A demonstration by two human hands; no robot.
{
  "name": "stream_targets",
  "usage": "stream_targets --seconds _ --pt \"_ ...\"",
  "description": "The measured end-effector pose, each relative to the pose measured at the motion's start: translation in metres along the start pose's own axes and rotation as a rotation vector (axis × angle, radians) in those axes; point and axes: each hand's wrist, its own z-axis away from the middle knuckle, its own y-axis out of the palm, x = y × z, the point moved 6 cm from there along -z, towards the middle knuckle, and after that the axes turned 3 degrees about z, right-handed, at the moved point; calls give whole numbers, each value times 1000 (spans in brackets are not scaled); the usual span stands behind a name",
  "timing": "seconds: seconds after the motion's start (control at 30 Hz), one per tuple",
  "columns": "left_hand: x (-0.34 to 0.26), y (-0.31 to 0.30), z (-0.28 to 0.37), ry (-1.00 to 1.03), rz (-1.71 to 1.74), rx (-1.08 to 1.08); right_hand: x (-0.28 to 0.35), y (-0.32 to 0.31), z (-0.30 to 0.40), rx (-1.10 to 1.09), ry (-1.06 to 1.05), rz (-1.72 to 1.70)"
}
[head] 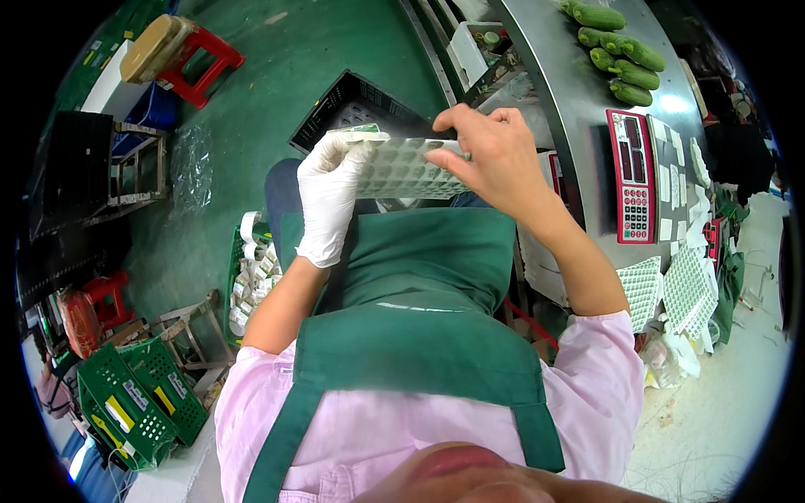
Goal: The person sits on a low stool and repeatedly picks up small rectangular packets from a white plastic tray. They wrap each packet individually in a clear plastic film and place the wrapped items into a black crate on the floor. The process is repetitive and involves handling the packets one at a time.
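Observation:
My left hand (330, 188), in a white glove, grips the left edge of a sheet of green-and-white stickers (409, 168) held over my lap. A small green-and-white piece (357, 129) shows at the top of the glove. My bare right hand (487, 154) is at the sheet's upper right corner, thumb and forefinger apart; whether a sticker clings to a fingertip cannot be told. Beyond the sheet, a black plastic crate (371, 104) sits low near the floor.
The steel table (566, 82) on the right bears green gourds (629, 56), a red digital scale (635, 176) and more sticker sheets (688, 289). At left are a green basket of labels (234, 251), a red stool (204, 63) and green crates (129, 402).

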Motion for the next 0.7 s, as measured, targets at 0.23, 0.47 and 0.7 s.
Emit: stream_targets --seconds 0.23,0.47,0.7 --pt "-4 3 -3 105 -84 76 -25 8 9 100 529 -822" --pt "8 53 27 346 -356 549 -17 26 -32 93 580 -1401" --pt "32 35 35 259 -516 427 -57 21 -27 -139 690 -1268"
